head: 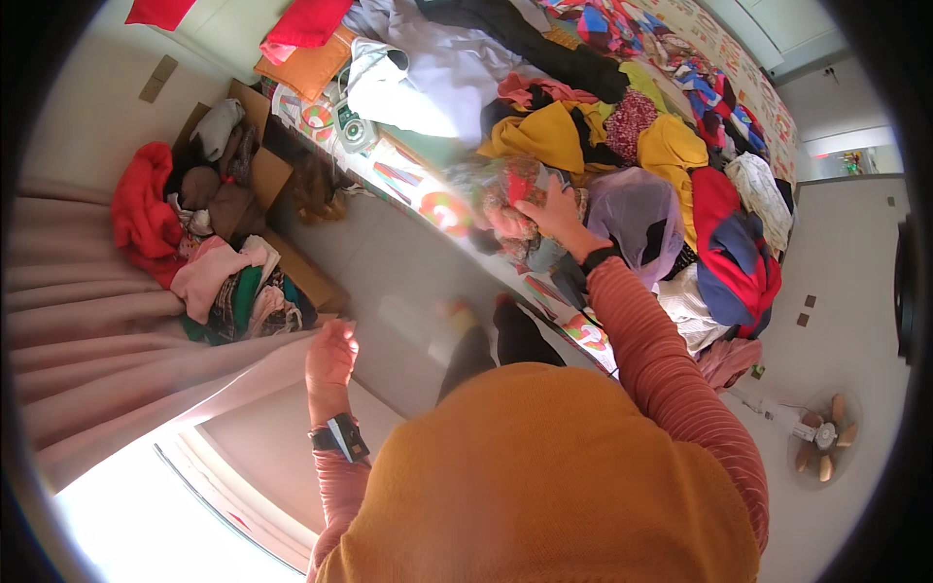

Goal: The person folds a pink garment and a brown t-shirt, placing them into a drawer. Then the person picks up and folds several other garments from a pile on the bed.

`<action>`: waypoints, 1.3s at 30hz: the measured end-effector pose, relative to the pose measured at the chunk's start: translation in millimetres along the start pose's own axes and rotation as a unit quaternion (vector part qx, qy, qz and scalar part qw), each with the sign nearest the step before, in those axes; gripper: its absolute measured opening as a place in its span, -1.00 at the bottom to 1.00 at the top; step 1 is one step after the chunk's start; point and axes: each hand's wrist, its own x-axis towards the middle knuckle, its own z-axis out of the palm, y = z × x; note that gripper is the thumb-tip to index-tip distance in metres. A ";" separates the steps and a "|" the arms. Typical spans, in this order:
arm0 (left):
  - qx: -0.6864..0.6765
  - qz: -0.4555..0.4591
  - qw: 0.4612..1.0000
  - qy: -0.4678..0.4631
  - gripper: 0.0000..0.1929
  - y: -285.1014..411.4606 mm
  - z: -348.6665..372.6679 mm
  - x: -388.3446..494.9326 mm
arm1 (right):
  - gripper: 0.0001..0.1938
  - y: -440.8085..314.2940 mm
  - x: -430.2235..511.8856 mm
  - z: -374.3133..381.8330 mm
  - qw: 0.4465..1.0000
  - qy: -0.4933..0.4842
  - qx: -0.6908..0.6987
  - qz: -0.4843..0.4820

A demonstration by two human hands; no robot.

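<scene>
My right hand (557,211) rests on a patterned bundle of cloth (514,208) in red, pink and brown at the near edge of the bed; whether the fingers grip it is unclear. A sheer lilac cloth or bag (634,218) lies just right of that hand, and yellow garments (543,142) lie beyond it. My left hand (333,353) is raised over the floor side, beside the pink curtain (240,364), its fingers partly curled. Whether it holds anything cannot be made out. Below it, a dark device is strapped at the wrist.
Cardboard boxes (310,280) heaped with clothes stand on the floor by the curtain. A red and navy garment (736,251), a white cloth (397,91), an orange cushion (310,65) and a small device with a dial (355,130) lie on the bed. A fan (824,437) stands at right.
</scene>
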 end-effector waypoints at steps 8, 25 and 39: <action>0.028 -0.007 0.991 0.127 -0.85 -21.5 -6.7 -9.8 | 0.17 -55.9 23.2 54.2 0.997 -0.046 -0.033 0.051; 0.048 -0.028 0.997 0.046 -0.82 -32.3 52.1 58.5 | -0.53 88.2 -11.7 -64.4 0.683 0.068 0.727 0.024; 0.512 0.064 0.833 -0.200 -0.63 -173.5 158.1 203.1 | -0.46 38.2 91.7 -23.6 0.881 0.076 0.466 0.021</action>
